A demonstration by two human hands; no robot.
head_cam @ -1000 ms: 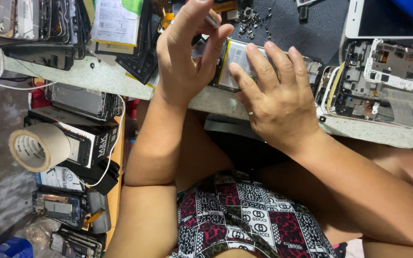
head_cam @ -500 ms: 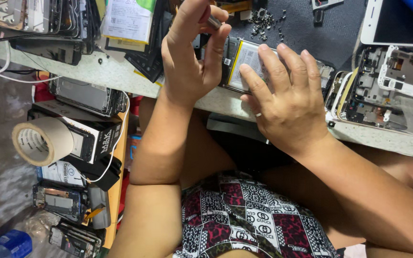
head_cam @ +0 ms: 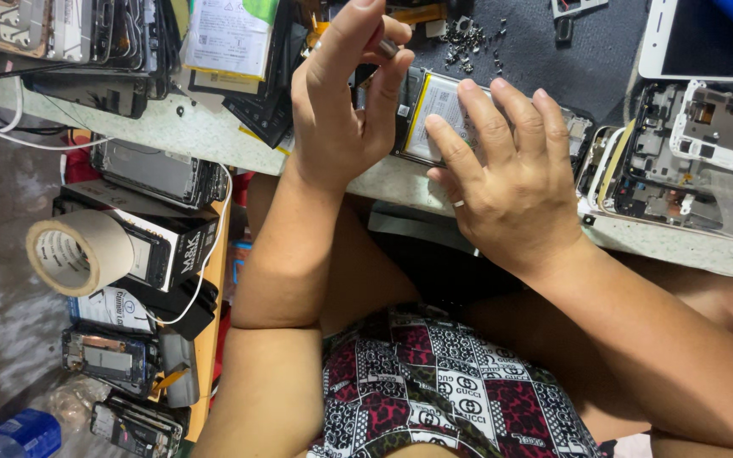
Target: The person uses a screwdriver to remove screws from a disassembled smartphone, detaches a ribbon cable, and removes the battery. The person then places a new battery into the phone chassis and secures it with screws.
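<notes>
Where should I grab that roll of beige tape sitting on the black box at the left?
Probably by the beige tape roll's outer band, fingers across its width, coming from the open left side. It lies on its side atop the black box with its hollow core facing left, so hooking a finger through the core might also work.

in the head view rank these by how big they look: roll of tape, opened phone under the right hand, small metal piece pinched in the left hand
1. opened phone, partly covered by the right hand
2. roll of tape, though it may sit at a different distance from the camera
3. small metal piece in the left hand
</notes>
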